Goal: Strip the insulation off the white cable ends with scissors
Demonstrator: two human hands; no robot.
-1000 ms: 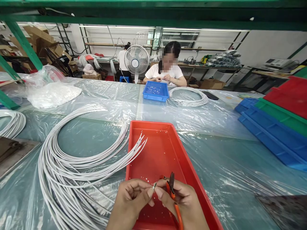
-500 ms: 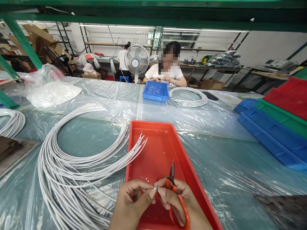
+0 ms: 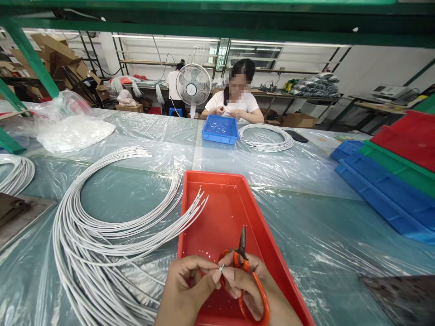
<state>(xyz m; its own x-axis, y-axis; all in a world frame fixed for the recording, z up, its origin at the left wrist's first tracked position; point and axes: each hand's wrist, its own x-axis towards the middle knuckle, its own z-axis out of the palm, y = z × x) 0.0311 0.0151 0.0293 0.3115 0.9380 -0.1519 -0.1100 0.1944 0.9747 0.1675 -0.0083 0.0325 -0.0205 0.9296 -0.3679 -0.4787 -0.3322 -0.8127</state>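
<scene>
Beneath our hands lies the wide green table [image 3: 326, 217], sheeted in clear plastic film, filling most of the frame. Over its left half we have the thick, looped bundle of slim white cables [image 3: 73, 213], some ends fanned across the left rim of the rectangular red plastic tray [image 3: 217, 226] at lower centre. Stacked blue, green and red plastic trays [image 3: 380, 194] stand at the right edge. Above the red tray our left hand [image 3: 188, 287] has thumb and forefinger pinched together on a small white piece with a dark tip [image 3: 221, 267]; our right fingertips meet it, though we cannot tell whether they grip. Our right hand [image 3: 253, 280] is curled around orange-handled metal scissors [image 3: 241, 254], blades pointing up the frame. Tiny white scraps [image 3: 204, 254] dot the tray's floor.
</scene>
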